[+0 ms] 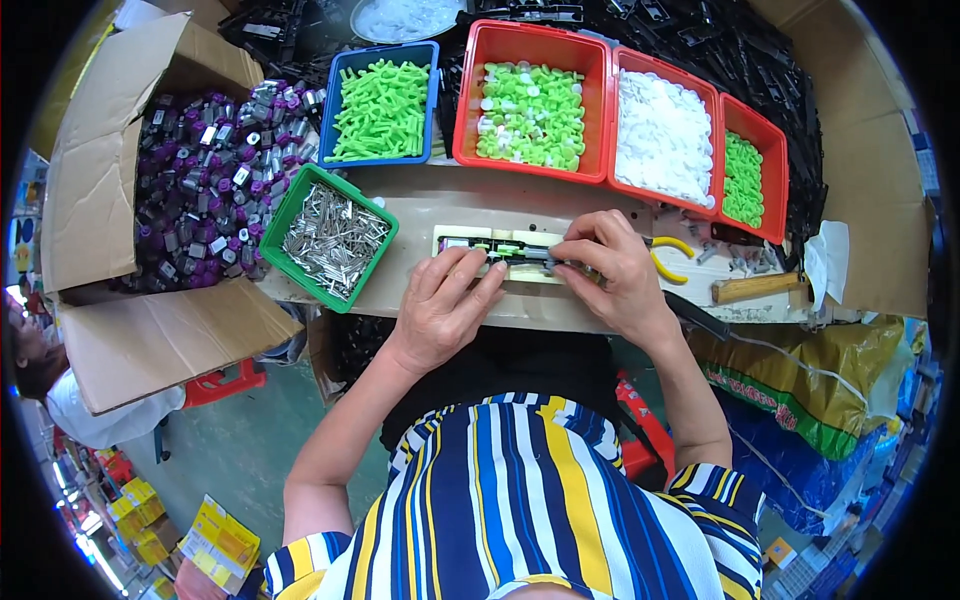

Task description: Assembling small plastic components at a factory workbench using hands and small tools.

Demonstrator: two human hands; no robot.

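Observation:
On the bench before me lies a cream-coloured fixture block, holding a long narrow black plastic housing. Small bright green parts show in the middle of the housing, and a bit of purple shows at its left end. My left hand is closed, thumb and fingertips together at the green parts; whatever is between them is too small to make out. Over the housing's right end, my right hand pinches a dark grey bar-shaped part between thumb and fingers.
Behind the fixture stand red bins of green and white parts and a blue bin of green pieces. A green bin of metal pins and a carton of purple-ended motors lie left. Yellow-handled pliers and a wooden handle lie right.

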